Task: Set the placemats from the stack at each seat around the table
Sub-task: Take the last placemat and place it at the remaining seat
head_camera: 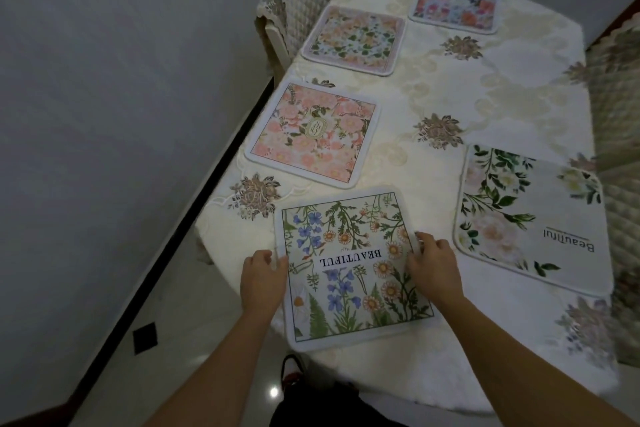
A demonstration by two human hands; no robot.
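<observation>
Two hands on the nearest placemat (353, 267): left hand (263, 274) pinching its left edge, right hand (434, 270) gripping its right edge, fingers curled over the border, probably to straighten it at the near end of the table (433, 87). Flat on the cloth, slightly turned, printed word upside down from here. Just beyond on the right, a green-leaf placemat (530, 218). Further on the left, a pink placemat (311, 133), then a pale floral placemat (355, 40) beside a covered chair (294, 3). Farthest, a red-flower placemat (455, 3) at the far end. Likely near the end of the task.
</observation>
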